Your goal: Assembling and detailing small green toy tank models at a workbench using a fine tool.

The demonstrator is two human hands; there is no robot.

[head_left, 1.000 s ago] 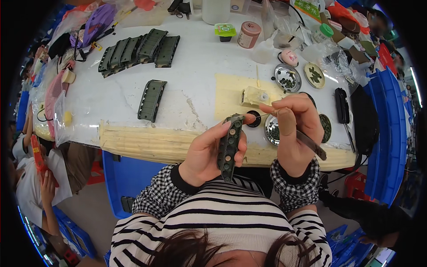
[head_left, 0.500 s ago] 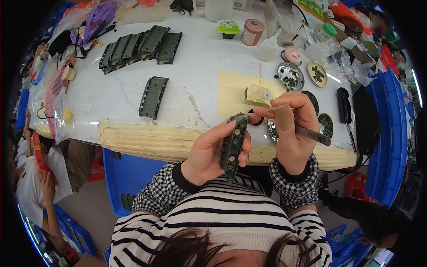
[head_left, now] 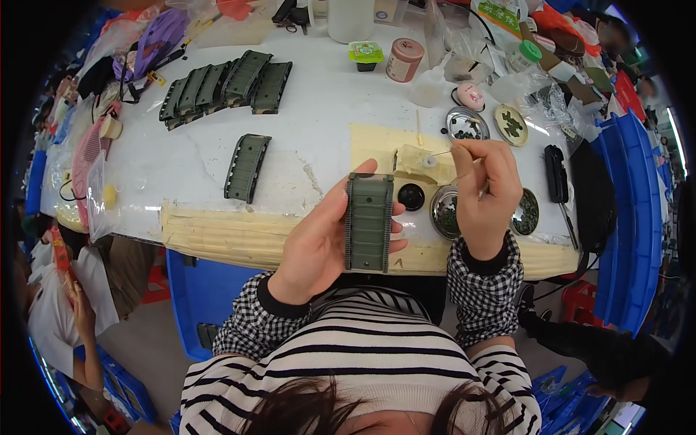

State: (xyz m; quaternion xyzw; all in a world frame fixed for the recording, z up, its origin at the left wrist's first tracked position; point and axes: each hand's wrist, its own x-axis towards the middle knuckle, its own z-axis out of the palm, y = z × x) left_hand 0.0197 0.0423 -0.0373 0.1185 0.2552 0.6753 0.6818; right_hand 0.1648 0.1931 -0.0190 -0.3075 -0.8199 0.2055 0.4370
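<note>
My left hand [head_left: 319, 243] holds a dark green ribbed track piece [head_left: 368, 221] upright, its flat face toward the camera, above the table's front edge. My right hand [head_left: 487, 196] is closed around a thin stick tool [head_left: 444, 154] whose tip touches a small cream block [head_left: 419, 163] on the yellowed mat [head_left: 377, 145]. A round black cap [head_left: 411, 196] lies between my hands. Round metal dishes [head_left: 444, 212] with small dark parts sit by my right hand.
A single green track piece [head_left: 246, 167] lies on the white table [head_left: 304, 94]. A row of several track pieces [head_left: 225, 85] sits at the back left. Jars, bottles and bags crowd the back right. A black handheld device [head_left: 556, 172] lies at right. Blue bins [head_left: 645, 188] stand beside the table.
My left hand has turned the track piece from edge-on to face-on and raised it. My right hand moved up, bringing the stick's tip to the cream block.
</note>
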